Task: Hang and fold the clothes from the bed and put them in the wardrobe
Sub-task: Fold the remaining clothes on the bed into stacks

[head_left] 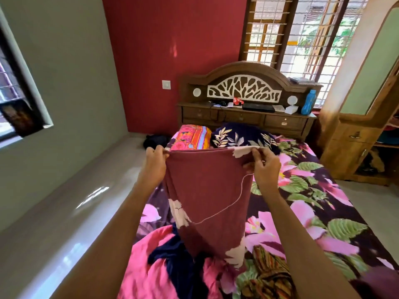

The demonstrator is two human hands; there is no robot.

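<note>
Both bare arms reach forward, the left hand [154, 161] raised with fingers curled in a pinch at its top, the right hand [263, 167] level with it, well apart, thumb and fingers pinched.

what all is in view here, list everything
garment: one, maroon with pale flowers, held up over the bed
clothes pile: one, pink, navy and striped, near end of bed
sheet: one, dark floral, covering the bed
orange pillow: one, orange-pink, by the headboard
navy pillow: one, navy with pale leaves, beside the orange one
headboard: one, brown with white cutout, far end of bed
bottle: one, blue, right end of headboard shelf
bag: one, black, on floor left of bed
wardrobe: one, wooden, open, right of bed
windows: two, wooden with grille behind headboard, dark-framed on left wall
left hand: one, grips garment's top left corner
right hand: one, pinches garment's top right corner
</note>
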